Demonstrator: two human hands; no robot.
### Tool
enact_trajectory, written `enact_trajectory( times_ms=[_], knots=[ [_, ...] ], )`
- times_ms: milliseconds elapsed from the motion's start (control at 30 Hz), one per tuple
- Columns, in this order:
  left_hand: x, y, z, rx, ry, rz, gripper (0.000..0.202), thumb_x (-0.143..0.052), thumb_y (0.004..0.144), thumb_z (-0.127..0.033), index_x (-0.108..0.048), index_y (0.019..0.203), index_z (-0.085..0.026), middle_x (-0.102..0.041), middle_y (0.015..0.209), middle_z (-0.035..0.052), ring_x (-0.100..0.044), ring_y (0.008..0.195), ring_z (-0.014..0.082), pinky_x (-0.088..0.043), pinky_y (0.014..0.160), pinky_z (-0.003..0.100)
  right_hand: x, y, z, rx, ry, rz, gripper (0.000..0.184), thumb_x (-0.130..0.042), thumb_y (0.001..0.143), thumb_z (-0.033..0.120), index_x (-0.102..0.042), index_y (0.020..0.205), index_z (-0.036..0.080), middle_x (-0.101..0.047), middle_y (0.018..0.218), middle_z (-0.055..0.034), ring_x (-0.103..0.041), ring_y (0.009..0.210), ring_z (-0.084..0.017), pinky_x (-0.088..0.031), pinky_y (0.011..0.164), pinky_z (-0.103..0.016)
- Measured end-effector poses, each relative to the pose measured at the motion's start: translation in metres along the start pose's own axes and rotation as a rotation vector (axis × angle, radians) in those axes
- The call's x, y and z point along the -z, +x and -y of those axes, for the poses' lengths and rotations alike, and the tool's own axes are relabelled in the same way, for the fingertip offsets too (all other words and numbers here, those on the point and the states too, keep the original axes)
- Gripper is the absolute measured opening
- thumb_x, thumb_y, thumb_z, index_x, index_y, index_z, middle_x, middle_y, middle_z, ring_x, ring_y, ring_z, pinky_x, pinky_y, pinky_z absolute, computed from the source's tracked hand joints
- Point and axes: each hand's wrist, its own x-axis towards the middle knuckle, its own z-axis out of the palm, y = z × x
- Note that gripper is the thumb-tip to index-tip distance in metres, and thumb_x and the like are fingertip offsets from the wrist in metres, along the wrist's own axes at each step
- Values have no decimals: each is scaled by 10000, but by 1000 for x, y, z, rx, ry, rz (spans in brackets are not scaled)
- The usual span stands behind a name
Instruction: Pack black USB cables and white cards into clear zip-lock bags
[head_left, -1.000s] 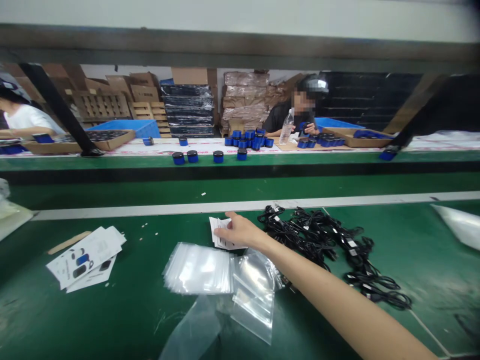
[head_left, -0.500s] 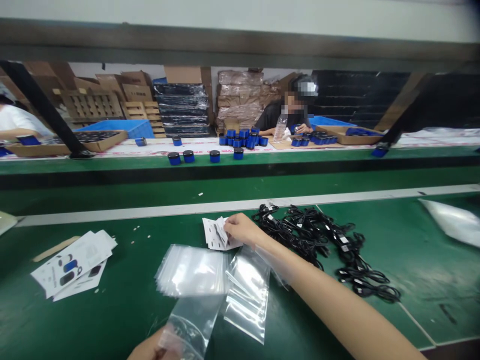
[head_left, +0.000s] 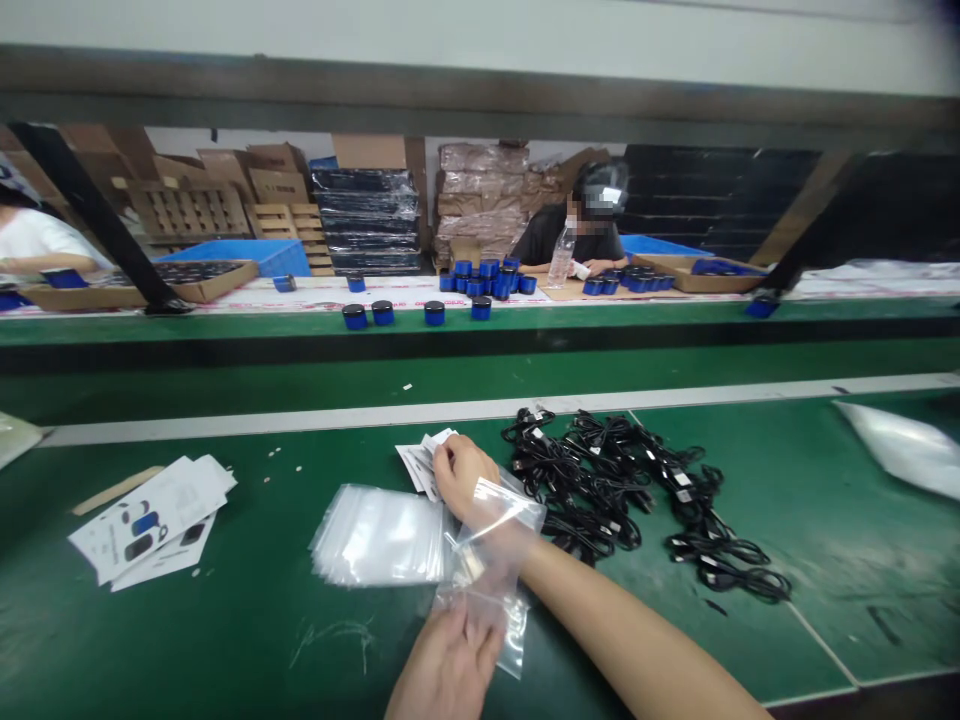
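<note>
My left hand [head_left: 448,650], at the bottom middle, has its fingers closed on a clear plastic bag [head_left: 504,515]. That bag lies across my right wrist. My right hand [head_left: 463,478] bends over a small stack of printed leaflets [head_left: 417,466], its fingers closed at the edge of a leaflet; the fingertips are partly hidden. Left of my hands is a pile of clear zip bags [head_left: 379,538]. More clear bags [head_left: 514,640] show beneath the held one. Bundled black cables [head_left: 592,470] lie just right of my right hand.
Larger printed leaflets [head_left: 150,520] lie at the left beside a tan strip [head_left: 116,490]. A filled plastic bag [head_left: 911,448] rests at the far right. Small blue jars with black lids [head_left: 434,313] stand on the raised ledge. Beyond it sits a co-worker [head_left: 574,235].
My left hand has moved right and up with the clear bag, bringing it over my right wrist. My right hand stays at the leaflets, shifted slightly left and down.
</note>
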Motion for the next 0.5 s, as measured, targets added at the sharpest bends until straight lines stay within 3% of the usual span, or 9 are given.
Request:
enact_trajectory(
  times_ms=[133,233,267,333,400,500],
  knots=[
    [3,8,-3,3,-95,-63,299,-423,928,-175,-697,1042,-144,-670,1231,146,-506,1272,260,-247,1153,465,26,16,-4,-60,222,-25,281,-576,933,320,-581,1166,162,-597,1176,-55,-621,977,-249,-533,806,-416],
    [2,7,-10,-21,-90,-88,271,-435,929,-206,-686,1026,-170,-667,1242,113,-530,1253,246,-298,1138,446,66,9,-4,-56,366,-105,274,-563,944,302,-565,1181,165,-601,1164,-72,-630,951,-218,-538,788,-407],
    [0,6,-12,-30,-84,-100,258,-445,923,-208,-692,988,-173,-678,1224,107,-548,1235,247,-317,1129,443,81,-1,-5,-41,398,-152,258,-552,950,310,-574,1157,158,-616,1124,-66,-638,915,-206,-541,767,-391],
    [-5,4,-14,-57,-70,-127,263,-439,908,-184,-699,872,-200,-720,1136,88,-569,1216,229,-358,1106,424,108,-31,-9,-5,424,-257,294,-358,1000,276,-633,971,174,-676,924,-64,-641,812,-195,-530,721,-325],
    [-11,1,-15,-88,-61,-147,312,-419,877,-115,-680,770,-249,-752,1042,65,-567,1214,180,-415,1059,364,122,-69,-16,37,408,-300,242,-452,942,333,-632,825,222,-666,745,-35,-623,658,-204,-500,562,-298],
    [-22,-2,-13,-59,-57,-187,296,-461,852,-129,-618,634,-253,-768,852,51,-689,996,197,-545,861,331,110,-121,-29,172,299,-78,268,-469,921,318,-592,687,272,-615,566,1,-576,486,-184,-444,423,-265]
  ],
)
